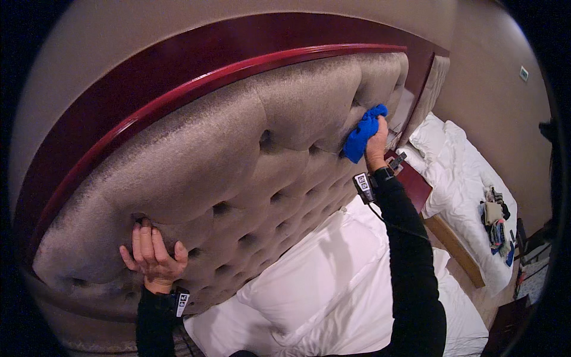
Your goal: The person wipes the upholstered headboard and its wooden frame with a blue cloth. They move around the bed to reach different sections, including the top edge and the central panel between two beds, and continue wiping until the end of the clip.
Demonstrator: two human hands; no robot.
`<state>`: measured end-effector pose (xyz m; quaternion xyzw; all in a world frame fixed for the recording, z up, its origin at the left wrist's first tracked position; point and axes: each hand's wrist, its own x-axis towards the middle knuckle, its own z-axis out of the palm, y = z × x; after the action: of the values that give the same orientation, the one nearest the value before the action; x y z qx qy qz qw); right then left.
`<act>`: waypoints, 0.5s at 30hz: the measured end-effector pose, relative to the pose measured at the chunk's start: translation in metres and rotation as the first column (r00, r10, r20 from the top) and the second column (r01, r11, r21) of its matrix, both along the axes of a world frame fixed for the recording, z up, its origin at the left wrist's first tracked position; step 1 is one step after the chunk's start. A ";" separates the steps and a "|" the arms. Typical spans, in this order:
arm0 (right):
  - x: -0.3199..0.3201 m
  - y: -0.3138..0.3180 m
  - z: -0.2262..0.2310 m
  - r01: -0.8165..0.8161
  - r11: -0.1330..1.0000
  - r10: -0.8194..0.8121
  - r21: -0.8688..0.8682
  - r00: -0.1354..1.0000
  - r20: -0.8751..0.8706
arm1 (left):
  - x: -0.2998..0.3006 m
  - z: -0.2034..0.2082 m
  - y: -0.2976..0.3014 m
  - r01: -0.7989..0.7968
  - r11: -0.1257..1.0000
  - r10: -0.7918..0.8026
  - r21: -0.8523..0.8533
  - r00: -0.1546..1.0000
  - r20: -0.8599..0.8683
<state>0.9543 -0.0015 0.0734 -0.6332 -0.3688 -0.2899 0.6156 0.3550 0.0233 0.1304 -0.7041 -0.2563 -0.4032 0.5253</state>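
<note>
A tufted grey-brown headboard (238, 137) with deep button dimples fills the middle, topped by a dark red wooden rail (196, 81). On its left part rests my left hand (153, 253), fingers stretched out, the fingertips at one of the dimples and nothing held. My right hand (376, 146) grips a bunched blue cloth (363, 134) and presses it to the headboard's right part. The cloth hides part of the right fingers. Both wrists carry dark straps with small boxes bearing printed labels.
White bedding (315, 273) lies below the headboard. To the right stands a red-brown nightstand (414, 181) with a small dark object on top. Beyond it, a second bed (458, 166) with white linen carries a pile of small items (495, 217). A cable hangs from my right wrist.
</note>
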 end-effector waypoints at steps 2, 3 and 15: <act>0.005 -0.006 -0.029 0.178 0.977 -0.171 -0.121 0.983 0.060 | 0.001 0.000 0.000 -0.005 1.000 0.005 0.001 1.000 0.001; 0.006 -0.013 -0.046 0.200 0.957 -0.185 -0.211 0.979 0.087 | 0.000 0.000 -0.001 -0.002 1.000 0.002 -0.002 1.000 -0.001; 0.097 -0.033 -0.039 0.208 0.977 -0.212 -0.048 0.969 -0.125 | -0.002 -0.003 -0.001 -0.038 0.999 0.038 -0.012 0.999 -0.026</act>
<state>1.0515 -0.0346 0.0342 -0.6965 -0.2638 -0.3053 0.5933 0.3532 0.0227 0.1273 -0.7073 -0.2653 -0.3827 0.5318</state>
